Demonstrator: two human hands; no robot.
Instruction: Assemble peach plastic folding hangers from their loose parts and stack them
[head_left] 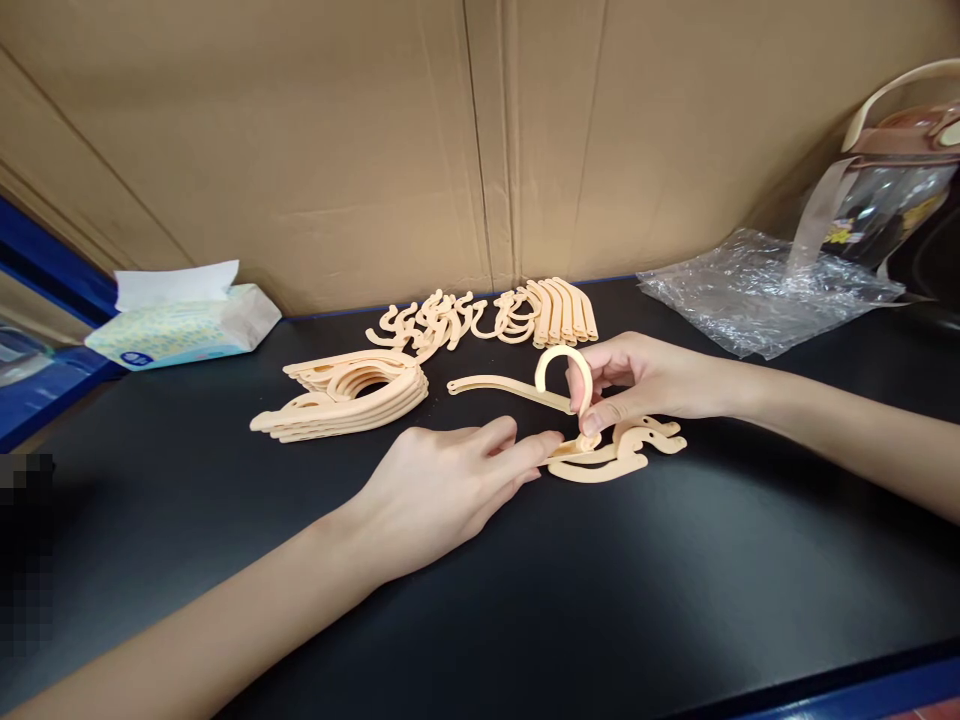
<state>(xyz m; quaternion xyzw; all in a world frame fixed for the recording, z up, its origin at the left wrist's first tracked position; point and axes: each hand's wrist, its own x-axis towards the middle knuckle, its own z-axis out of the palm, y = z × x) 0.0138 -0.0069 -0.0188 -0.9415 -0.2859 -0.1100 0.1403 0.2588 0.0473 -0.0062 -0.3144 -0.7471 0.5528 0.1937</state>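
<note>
Between finger and thumb, my right hand [626,385] pinches a cream plastic hook [564,356], its curve upward and its lower end at a flat cream hanger piece [568,449]. My left hand [461,475] grips the left end of that piece, fingers pressed together. More curved cream parts [600,470] lie just beneath and to the right of it, partly under my right hand. Behind my left hand, a single long curved arm piece [510,385] rests on the black table [600,600].
A stack of folded hangers [345,405] sits on the left. Farther back are loose hooks [435,320] and a row of arm pieces [562,310]. A tissue pack [187,325] stands back left; clear plastic wrap [765,290] and a bottle [892,200] are back right, before a cardboard wall [300,150].
</note>
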